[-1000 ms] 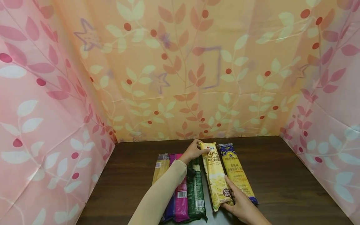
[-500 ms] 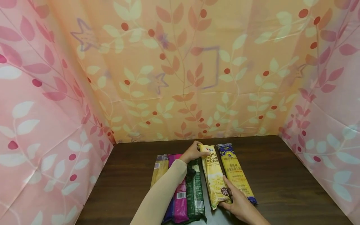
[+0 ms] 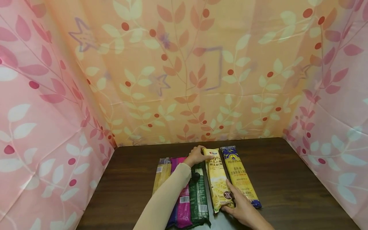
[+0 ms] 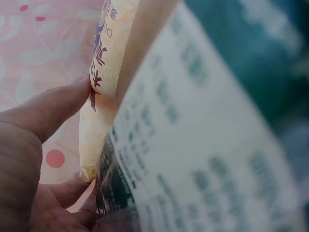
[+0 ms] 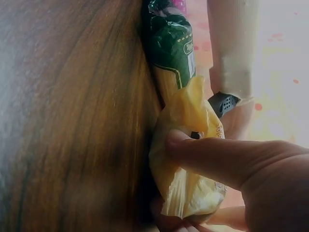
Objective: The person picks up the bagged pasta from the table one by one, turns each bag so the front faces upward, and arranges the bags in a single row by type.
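Observation:
Both hands hold a yellow pasta packet (image 3: 219, 179) with a noodle picture and Chinese lettering. At its far end, my left hand (image 3: 196, 156) pinches the left edge, thumb on top; in the left wrist view, the thumb presses the yellow wrapper (image 4: 108, 63) and other fingers curl behind. My right hand (image 3: 241, 206) grips the near right corner; the right wrist view shows its thumb on the crinkled end. Whether the packet fully touches the table cannot be told. Just left lies a green pasta packet (image 3: 199, 201), partly hidden by the left arm.
Right of the held packet lies a blue-and-yellow spaghetti packet (image 3: 241, 175). Left of the green one are a magenta packet (image 3: 184, 207) and a clear packet of pasta (image 3: 162, 172), partly under the sleeve. The dark wooden table (image 3: 120, 182) meets patterned curtains (image 3: 172, 111) behind.
The yellow packet's near end has shifted slightly left, towards the green packet, with the right hand moving along. Both hands keep their hold. The head view has drifted a little.

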### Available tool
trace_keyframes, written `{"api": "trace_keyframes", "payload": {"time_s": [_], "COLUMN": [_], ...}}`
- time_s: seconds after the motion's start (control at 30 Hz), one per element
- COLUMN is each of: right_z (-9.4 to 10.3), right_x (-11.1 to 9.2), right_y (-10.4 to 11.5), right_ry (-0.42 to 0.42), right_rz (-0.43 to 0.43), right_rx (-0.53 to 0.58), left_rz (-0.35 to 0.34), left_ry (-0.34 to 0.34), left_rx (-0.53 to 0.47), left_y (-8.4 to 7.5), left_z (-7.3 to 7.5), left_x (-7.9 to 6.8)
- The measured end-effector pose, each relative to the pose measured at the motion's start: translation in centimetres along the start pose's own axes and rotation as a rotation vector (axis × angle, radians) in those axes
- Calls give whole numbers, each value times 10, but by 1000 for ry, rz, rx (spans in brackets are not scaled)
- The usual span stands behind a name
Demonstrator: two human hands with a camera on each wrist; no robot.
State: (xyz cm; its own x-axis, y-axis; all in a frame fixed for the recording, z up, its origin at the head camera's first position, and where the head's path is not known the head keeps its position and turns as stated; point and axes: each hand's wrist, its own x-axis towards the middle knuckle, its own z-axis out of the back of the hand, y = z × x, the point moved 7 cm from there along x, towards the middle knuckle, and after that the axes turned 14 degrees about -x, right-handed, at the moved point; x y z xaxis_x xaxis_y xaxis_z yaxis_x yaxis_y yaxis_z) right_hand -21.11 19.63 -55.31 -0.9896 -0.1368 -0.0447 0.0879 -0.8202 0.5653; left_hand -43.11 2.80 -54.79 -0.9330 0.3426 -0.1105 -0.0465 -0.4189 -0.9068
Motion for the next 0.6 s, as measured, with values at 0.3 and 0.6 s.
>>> {"api": "trace_keyframes", "payload": {"time_s": [0.3, 0.6], "right_z": [-4, -5], "right_x": [2, 4], "right_y": [-2, -2], "right_ry": [37, 32], "right_rz": [-29, -23], "right_rx": [-22, -24], "left_rz": [13, 21], "left_ry": [-7, -3], "left_rx": [51, 37], "left_y": [0, 2], "left_z": [-3, -2], "left_x": [-1, -3]}}
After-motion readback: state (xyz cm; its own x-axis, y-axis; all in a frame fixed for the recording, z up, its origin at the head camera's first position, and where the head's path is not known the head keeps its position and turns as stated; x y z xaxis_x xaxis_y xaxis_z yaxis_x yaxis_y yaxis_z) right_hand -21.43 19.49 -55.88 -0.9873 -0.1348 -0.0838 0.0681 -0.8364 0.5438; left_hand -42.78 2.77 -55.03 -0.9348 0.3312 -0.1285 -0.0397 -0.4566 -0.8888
